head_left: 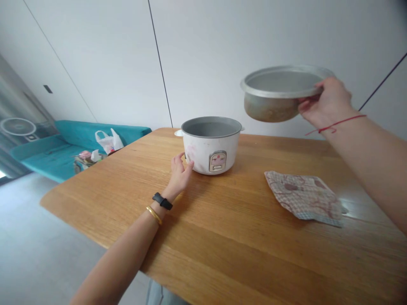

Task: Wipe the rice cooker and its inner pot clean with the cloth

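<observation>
A white rice cooker body stands open-topped on the wooden table. My left hand rests against its left side, fingers curled on the casing. My right hand grips the rim of a metal inner pot and holds it in the air, up and to the right of the cooker. The pot's outside is stained brown low down.
A folded patterned cloth lies on the table at the right. Beyond the table's left edge stands a teal sofa with a white plastic bag and small items. A white wall is behind.
</observation>
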Tool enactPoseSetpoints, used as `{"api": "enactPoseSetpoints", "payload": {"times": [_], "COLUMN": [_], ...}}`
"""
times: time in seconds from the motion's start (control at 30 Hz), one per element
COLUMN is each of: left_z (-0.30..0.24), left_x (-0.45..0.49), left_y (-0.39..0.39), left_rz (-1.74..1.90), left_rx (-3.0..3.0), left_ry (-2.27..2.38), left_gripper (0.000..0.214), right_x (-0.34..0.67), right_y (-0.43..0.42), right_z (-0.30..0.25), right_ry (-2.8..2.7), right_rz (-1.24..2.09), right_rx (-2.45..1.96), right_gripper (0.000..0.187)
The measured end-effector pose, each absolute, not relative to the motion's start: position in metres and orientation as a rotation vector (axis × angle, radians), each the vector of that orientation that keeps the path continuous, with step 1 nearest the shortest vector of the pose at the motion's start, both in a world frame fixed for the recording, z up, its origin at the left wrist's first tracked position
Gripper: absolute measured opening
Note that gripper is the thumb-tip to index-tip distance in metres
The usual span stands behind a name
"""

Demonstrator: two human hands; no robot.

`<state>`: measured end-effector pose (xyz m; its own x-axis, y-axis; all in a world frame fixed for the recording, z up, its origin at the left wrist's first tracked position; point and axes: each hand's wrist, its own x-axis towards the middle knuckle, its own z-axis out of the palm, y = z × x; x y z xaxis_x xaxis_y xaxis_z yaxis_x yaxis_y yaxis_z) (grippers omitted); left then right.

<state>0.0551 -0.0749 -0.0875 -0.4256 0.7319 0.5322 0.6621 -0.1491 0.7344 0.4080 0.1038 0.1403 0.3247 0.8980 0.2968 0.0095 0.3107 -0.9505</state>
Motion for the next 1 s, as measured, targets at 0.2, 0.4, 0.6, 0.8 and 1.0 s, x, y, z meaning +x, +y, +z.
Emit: {"api": "enactPoseSetpoints", "payload": {"times": [0.2,0.4,0.6,0.8,1.0], "left_z": [-0.089,-0.09,-0.088,-0.086,-0.087], "left_x": [0.053,0.048,0.048,0.048,0.048], "left_y": [-0.079,-0.08,-0.081,-0.082,-0.083], "left_rz": [1.672,1.68,1.676,1.665,1.63], "left_rx": [1.649,1.673,1.723,1.713,1.711], "left_ry": [2.029,2.036,2.02,2.031,2.026], "left_gripper": [0.061,0.062,0.062,0.063,0.063], "right_x": [0.345,0.295,0.28,0.276,0.292], "right_y": [0.071,0.06,0.048,0.037,0.038], "right_z": [0.179,0.145,0.116,0.105,0.103], "right_ry": [-1.087,-1.211,-1.098,-1.213,-1.458], "right_rz": [1.238,1.339,1.536,1.542,1.463], "right_rx": [-0.753,-0.823,-0.926,-1.025,-1.286], "right_gripper": [0.044,0.034,0.025,0.015,0.018]}}
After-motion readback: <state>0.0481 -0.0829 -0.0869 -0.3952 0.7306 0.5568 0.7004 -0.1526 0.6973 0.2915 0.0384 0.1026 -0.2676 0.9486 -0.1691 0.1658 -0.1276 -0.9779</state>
